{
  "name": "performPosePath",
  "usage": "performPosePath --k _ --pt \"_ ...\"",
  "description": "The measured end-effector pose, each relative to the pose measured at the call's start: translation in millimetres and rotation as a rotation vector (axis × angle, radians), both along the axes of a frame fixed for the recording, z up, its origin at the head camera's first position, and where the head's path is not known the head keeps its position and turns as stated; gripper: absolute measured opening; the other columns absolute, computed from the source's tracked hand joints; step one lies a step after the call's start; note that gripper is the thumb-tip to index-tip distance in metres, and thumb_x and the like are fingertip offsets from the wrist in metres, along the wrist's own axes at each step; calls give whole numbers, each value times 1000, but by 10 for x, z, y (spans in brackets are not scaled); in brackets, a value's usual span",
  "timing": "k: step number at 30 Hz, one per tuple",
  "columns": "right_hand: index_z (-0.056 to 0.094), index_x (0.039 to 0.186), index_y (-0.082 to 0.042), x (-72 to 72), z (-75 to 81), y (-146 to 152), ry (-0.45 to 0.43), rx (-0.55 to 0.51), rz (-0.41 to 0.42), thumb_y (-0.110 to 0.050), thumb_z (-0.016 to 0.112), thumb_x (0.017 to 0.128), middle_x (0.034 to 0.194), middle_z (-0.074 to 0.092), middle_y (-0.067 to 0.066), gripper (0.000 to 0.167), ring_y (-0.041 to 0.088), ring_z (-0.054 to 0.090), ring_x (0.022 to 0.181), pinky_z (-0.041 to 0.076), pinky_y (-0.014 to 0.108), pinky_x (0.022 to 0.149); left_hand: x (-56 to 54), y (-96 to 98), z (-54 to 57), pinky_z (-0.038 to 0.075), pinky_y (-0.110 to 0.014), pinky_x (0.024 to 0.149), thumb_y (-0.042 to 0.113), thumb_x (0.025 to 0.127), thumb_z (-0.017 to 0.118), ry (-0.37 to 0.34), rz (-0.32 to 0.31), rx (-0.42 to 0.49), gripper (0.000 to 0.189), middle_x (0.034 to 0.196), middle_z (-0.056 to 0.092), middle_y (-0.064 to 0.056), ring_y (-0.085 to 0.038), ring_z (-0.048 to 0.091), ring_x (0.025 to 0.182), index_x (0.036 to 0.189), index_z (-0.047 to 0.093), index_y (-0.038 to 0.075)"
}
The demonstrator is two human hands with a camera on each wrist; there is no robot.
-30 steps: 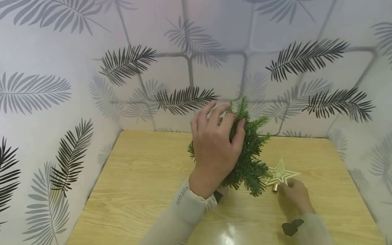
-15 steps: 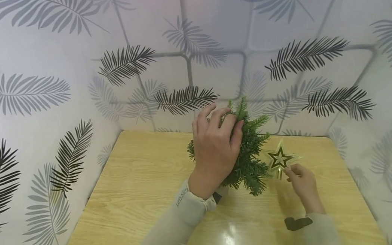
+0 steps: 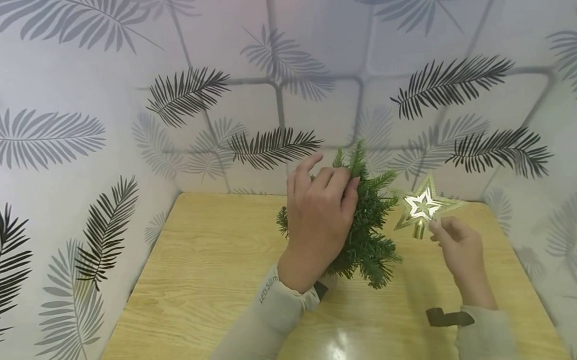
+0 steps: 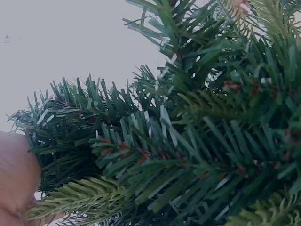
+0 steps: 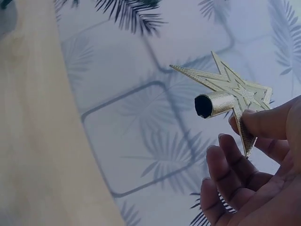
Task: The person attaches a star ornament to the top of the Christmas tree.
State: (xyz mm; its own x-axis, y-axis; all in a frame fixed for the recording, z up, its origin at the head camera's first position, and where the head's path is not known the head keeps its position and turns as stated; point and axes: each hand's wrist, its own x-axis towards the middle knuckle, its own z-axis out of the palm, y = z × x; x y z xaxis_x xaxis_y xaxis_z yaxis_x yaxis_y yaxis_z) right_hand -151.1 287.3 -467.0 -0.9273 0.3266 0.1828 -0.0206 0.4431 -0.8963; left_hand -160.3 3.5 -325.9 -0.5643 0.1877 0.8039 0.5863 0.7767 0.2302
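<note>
A small artificial Christmas tree (image 3: 371,235) with green needled branches is at the middle of the table. My left hand (image 3: 318,217) holds it near the top from the left side, fingers bent around the branches; what its fingertips touch is hidden. Dense needles (image 4: 188,160) fill most of the left wrist view. To the right of the tree, my right hand (image 3: 464,252) pinches a gold star tree topper (image 3: 423,206) by a lower point between thumb and fingers. The star is raised above the table. Its hollow round socket (image 5: 204,106) shows in the right wrist view.
The wood-grain table (image 3: 200,273) has walls close behind it and on both sides. Those walls (image 3: 245,116) are pale with a grey and black leaf pattern. Light glares off the table's front part.
My right hand has lifted the star topper up off the table and moved it away and slightly right, tilting it so it shines. The left hand has stayed at the tree with slight finger movement.
</note>
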Motion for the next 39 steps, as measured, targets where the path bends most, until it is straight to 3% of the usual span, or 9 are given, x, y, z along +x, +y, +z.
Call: performPosePath --k 7,13,18,27,34,39 --pt "65 99 10 -40 342 -106 159 -61 -39 -8 67 101 80 67 -24 19 0 64 71 50 15 70 -12 -1 18 35 -41 117 20 100 67 0 -23 -4 15 93 75 -4 -29 56 128 91 72 10" --pt "62 96 14 -77 530 -180 245 -124 -21 -1 66 100 79 68 -17 16 1 65 70 50 15 69 -16 -5 14 35 -40 117 18 99 67 5 -24 -8 13 93 76 -4 -30 57 127 91 72 10" --pt "67 92 7 -71 688 -233 290 -144 -8 -1 68 99 83 68 -10 10 5 65 72 51 16 69 -15 -3 -1 37 -40 115 19 99 67 15 -15 -4 12 93 75 -3 -30 58 127 91 72 10" --pt "66 87 6 -47 998 -339 395 -402 62 5 67 97 83 67 4 10 13 65 72 52 20 70 -16 14 9 38 -43 114 17 97 68 5 -43 -5 10 93 75 -3 -29 58 126 90 72 11" --pt "66 89 3 -122 1198 -424 402 -362 98 -1 69 97 86 67 4 10 14 64 75 52 21 74 1 9 21 38 -45 112 16 98 67 -5 -36 -9 10 93 75 -2 -29 57 126 90 71 11" --pt "65 89 6 -213 1389 -505 478 -360 160 -4 70 98 85 66 8 13 17 63 75 51 24 73 -31 1 30 37 -48 112 15 97 67 2 -27 8 10 93 75 -2 -28 58 124 89 71 11"
